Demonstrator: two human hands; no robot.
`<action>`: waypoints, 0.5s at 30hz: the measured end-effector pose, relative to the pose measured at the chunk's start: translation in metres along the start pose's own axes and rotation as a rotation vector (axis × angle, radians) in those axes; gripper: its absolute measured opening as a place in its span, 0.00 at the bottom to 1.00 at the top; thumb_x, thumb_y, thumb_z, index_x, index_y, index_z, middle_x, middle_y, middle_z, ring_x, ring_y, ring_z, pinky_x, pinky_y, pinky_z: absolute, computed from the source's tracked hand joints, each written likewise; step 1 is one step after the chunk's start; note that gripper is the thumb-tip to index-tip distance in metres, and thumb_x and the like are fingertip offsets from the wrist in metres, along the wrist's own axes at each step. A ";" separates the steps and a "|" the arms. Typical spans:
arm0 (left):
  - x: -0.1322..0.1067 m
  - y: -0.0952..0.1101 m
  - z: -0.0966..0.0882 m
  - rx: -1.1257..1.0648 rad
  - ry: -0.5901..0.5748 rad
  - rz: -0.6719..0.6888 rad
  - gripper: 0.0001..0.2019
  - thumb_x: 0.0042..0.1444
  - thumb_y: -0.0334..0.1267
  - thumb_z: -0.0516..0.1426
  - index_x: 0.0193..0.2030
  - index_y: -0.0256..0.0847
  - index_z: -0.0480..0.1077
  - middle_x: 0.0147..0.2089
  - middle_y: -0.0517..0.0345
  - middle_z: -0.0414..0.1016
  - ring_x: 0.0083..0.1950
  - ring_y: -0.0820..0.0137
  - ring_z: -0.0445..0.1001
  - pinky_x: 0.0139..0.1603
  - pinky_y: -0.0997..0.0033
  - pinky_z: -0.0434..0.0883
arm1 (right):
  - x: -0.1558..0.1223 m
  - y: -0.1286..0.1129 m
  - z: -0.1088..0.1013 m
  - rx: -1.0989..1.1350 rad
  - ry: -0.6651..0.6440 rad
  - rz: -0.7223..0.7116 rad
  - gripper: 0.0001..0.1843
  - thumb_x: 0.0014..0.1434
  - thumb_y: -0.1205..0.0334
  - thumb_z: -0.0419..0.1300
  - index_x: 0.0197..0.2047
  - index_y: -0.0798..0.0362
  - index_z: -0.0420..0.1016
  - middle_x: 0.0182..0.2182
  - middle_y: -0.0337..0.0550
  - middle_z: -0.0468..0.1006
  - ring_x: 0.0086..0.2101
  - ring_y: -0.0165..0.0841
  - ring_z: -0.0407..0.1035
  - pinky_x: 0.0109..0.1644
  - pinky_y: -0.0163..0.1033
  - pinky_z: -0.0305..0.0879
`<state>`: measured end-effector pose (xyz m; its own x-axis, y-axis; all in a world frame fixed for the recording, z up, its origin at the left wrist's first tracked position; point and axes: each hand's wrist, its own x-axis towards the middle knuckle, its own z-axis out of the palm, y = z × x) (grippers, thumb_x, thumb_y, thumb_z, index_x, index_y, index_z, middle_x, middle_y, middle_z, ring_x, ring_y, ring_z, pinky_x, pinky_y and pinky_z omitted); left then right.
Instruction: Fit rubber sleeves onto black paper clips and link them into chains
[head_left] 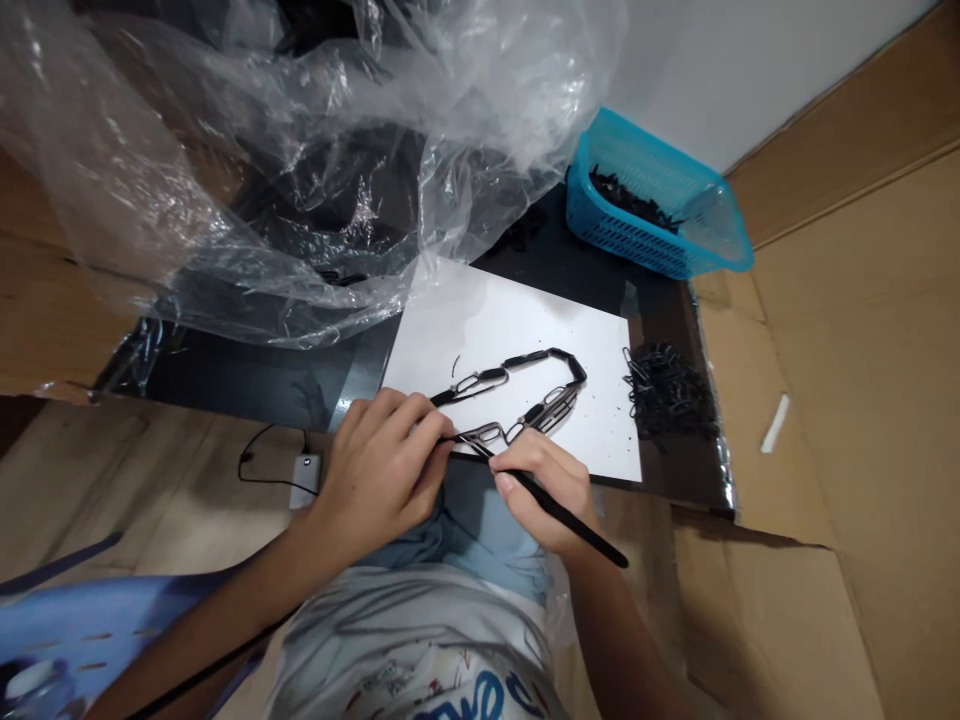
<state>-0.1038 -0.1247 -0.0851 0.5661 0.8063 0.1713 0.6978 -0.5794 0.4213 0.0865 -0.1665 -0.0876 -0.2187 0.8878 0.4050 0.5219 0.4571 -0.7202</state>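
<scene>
A chain of black pieces and metal loops (551, 354) curves over a white sheet (517, 310). My left hand (394, 450) is closed at the near side of the sheet, pinching a thin black end of the chain between thumb and fingers. Opposite it, my right hand (547, 490) grips a slim black tool (574, 522) whose far end tapers toward my body. Its metallic front end meets a loop near my left fingertips; the exact kind of tool is unclear. Small dark specks lie scattered on the paper.
To the right of the sheet sits a pile of small black loops (670, 392). A blue basket (645, 235) with black pieces stands behind. Crumpled clear plastic (300, 200) covers the back left of the black table. Cardboard (862, 350) borders the right side.
</scene>
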 end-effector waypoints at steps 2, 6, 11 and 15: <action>0.000 0.002 0.000 -0.114 0.025 -0.044 0.06 0.60 0.34 0.51 0.36 0.39 0.68 0.36 0.54 0.72 0.40 0.61 0.66 0.38 0.62 0.59 | 0.000 -0.004 -0.002 0.039 0.047 -0.008 0.10 0.55 0.76 0.53 0.35 0.52 0.69 0.25 0.40 0.71 0.26 0.31 0.66 0.29 0.38 0.65; 0.000 0.002 -0.003 -0.406 0.014 -0.096 0.04 0.61 0.34 0.52 0.36 0.38 0.66 0.34 0.56 0.70 0.38 0.66 0.67 0.39 0.65 0.62 | -0.003 -0.013 -0.005 0.099 0.103 -0.044 0.13 0.52 0.78 0.53 0.37 0.52 0.70 0.25 0.40 0.73 0.25 0.31 0.66 0.28 0.38 0.65; -0.001 0.000 -0.003 -0.607 0.003 -0.104 0.02 0.60 0.33 0.53 0.36 0.39 0.67 0.34 0.58 0.70 0.37 0.69 0.68 0.39 0.69 0.64 | -0.004 -0.017 -0.003 0.050 0.096 -0.094 0.14 0.52 0.78 0.53 0.39 0.52 0.70 0.25 0.40 0.72 0.25 0.31 0.65 0.28 0.39 0.63; -0.001 -0.001 -0.002 -0.635 0.012 -0.132 0.03 0.59 0.32 0.54 0.36 0.39 0.68 0.33 0.59 0.70 0.37 0.70 0.68 0.38 0.70 0.64 | -0.003 -0.017 -0.003 0.065 0.084 -0.075 0.13 0.53 0.78 0.53 0.38 0.53 0.70 0.25 0.41 0.72 0.26 0.31 0.65 0.29 0.39 0.63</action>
<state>-0.1058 -0.1248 -0.0843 0.4859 0.8693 0.0909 0.3635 -0.2955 0.8835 0.0809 -0.1771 -0.0751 -0.1841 0.8444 0.5030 0.4517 0.5272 -0.7197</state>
